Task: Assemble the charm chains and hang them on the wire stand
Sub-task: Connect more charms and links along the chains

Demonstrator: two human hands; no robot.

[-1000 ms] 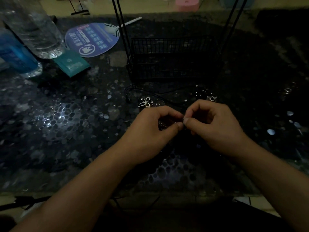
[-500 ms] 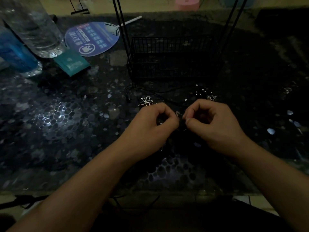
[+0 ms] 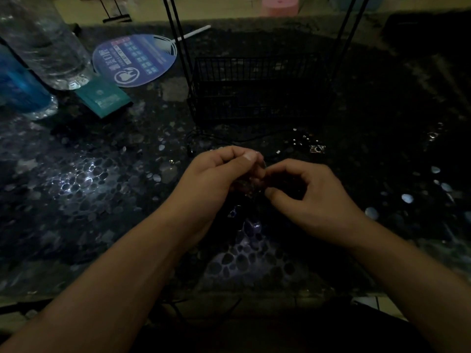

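Your left hand (image 3: 216, 179) has lifted and rolled since the earlier frame, so its thumbnail now faces up and it covers the flower charm that showed just above it; your right hand (image 3: 305, 197) has slid lower and a little right, its thumb tip now parted from the left.

Both hands meet at centre frame over the dark pebble-patterned desk (image 3: 84, 179). Your left fingers (image 3: 251, 159) are curled tight and pinch a small metal piece of the charm chain (image 3: 254, 191), which glints faintly between the two hands. Your right fingers are curled too, but whether they actually grip anything I cannot tell; the light is too low.

More loose charm parts (image 3: 309, 143) lie scattered right of centre, just above your right hand, with a thin black cord (image 3: 229, 142) trailing beside them. The wire stand (image 3: 257, 90) sits at upper centre, nothing visibly hung on it.

Risks from here:
- A tiny link slipping from the left pinch would vanish against this speckled, reflective desk.
- Dim light makes a ring look closed when it is not, and the charm could drop off later on the stand.
- Your right wrist hovers near the loose parts; a sideways sweep would scatter them.
- Reaching up carelessly could snag the cord or nudge the clear water bottle (image 3: 40, 44) at upper left.
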